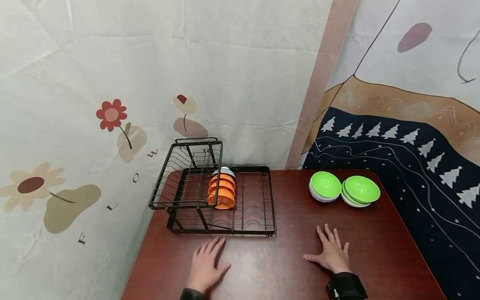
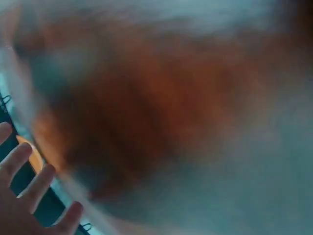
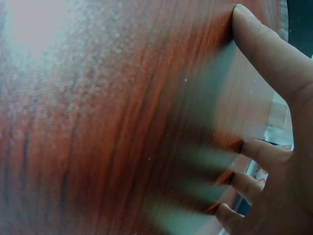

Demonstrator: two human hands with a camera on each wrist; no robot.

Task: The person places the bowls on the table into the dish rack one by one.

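Observation:
My left hand is spread with straight fingers over the table, just in front of the black dish rack, and holds nothing. The right hand rests on the table with its fingers apart; in the right wrist view its fingertips meet the wood. Beyond it stand two stacks of bowls, each topped by a green bowl with white ones beneath. In the rack, several orange bowls stand on edge in a row, with a white-grey bowl behind them.
The rack's raised upper basket overhangs its left side and partly covers the orange bowls. A reddish-brown wooden table bears everything. Printed cloth hangs right behind the table's back edge, and dark cloth along its right side.

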